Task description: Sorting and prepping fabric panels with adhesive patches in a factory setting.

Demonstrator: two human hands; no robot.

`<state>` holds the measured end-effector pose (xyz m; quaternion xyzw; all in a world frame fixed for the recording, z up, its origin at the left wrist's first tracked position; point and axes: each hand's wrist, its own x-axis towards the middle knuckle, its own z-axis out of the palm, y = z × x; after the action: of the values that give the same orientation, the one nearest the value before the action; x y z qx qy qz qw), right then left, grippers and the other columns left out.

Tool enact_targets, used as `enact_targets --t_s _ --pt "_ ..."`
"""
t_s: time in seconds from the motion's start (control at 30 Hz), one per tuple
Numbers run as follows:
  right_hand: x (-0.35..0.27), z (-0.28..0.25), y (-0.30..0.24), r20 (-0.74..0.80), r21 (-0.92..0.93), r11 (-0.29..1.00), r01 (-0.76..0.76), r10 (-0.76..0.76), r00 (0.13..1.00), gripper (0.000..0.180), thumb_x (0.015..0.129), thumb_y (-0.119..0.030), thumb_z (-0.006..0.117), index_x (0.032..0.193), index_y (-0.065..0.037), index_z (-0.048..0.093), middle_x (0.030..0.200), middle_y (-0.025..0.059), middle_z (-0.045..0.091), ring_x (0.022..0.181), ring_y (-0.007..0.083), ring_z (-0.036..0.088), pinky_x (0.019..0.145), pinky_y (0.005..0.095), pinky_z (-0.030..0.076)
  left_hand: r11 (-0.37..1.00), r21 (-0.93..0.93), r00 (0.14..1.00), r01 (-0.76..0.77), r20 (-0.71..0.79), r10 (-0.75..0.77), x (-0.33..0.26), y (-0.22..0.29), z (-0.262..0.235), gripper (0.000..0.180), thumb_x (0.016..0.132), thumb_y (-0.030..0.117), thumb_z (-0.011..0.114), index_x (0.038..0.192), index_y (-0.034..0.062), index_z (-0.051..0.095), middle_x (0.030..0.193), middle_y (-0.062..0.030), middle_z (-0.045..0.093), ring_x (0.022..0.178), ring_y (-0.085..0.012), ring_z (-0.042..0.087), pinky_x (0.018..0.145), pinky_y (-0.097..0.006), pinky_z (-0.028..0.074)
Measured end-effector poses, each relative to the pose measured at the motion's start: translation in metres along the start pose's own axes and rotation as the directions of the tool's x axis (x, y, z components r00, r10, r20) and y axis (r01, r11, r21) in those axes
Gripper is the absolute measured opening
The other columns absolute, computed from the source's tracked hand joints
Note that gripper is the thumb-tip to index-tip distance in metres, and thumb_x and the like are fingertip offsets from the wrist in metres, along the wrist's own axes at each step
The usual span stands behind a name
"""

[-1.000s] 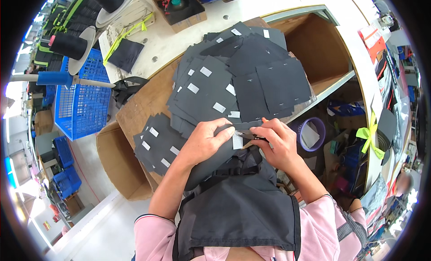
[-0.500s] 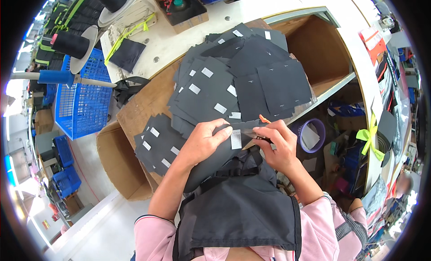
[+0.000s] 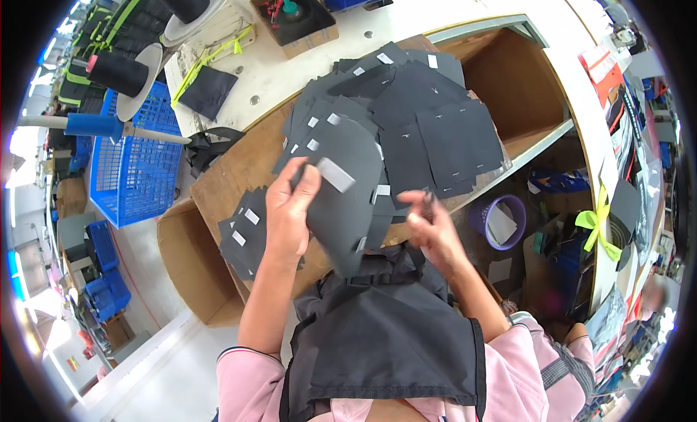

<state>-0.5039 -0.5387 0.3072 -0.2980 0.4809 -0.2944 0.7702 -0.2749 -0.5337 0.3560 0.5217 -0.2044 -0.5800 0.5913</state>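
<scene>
My left hand [image 3: 290, 204] pinches the left edge of a dark grey fabric piece [image 3: 341, 215] bearing a white label [image 3: 336, 175], lifted and tilted above the pile. A second panel edge with a pale label shows behind its right side. To the right, my right hand [image 3: 433, 230] is apart from the piece, smeared by motion, with fingers curled. A dark bit of the thread snips [image 3: 428, 200] shows at its fingers; the rest is hidden. Beyond both hands, stacked dark panels [image 3: 457, 142], some with white labels, cover the brown board. A smaller stack [image 3: 243, 237] lies left of my left hand.
The brown board [image 3: 232, 168] bridges an open cardboard box [image 3: 200, 269] and a white worktable [image 3: 290, 77]. A purple bin [image 3: 501, 222] stands at the right, below the table's edge. Thread cones [image 3: 120, 72] and a blue basket [image 3: 138, 168] are at the left.
My left hand has moved left and up with the labelled fabric piece, raising it off the lap side. My right hand has drawn away from the label and turned.
</scene>
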Motion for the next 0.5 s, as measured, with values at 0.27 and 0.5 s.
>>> enact_targets --t_s 0.27,0.5 --pt "0.042 0.022 0.009 0.021 0.255 0.966 -0.039 0.035 0.999 0.011 0.083 -0.012 0.068 0.084 -0.009 0.057 0.062 -0.0076 0.047 0.047 0.0016 0.036 0.042 0.0191 0.027 0.996 0.046 0.992 -0.074 -0.103 0.078 -0.008 -0.037 -0.049 0.039 0.092 0.020 0.055 0.125 0.0018 0.045 0.116 -0.0052 0.055 0.109 -0.0170 0.051 0.095 -0.035 0.038" --pt "0.040 0.013 -0.048 0.284 -0.468 0.852 0.234 -0.106 0.953 0.012 0.079 -0.007 0.066 0.079 0.000 0.057 0.069 -0.0046 0.048 0.065 0.0045 0.040 0.059 0.0239 0.036 0.242 0.793 0.782 -0.559 0.407 0.472 0.003 0.007 -0.010 0.064 0.081 0.031 0.066 0.133 0.0020 0.041 0.123 -0.0097 0.055 0.117 -0.0288 0.047 0.108 -0.037 0.021"
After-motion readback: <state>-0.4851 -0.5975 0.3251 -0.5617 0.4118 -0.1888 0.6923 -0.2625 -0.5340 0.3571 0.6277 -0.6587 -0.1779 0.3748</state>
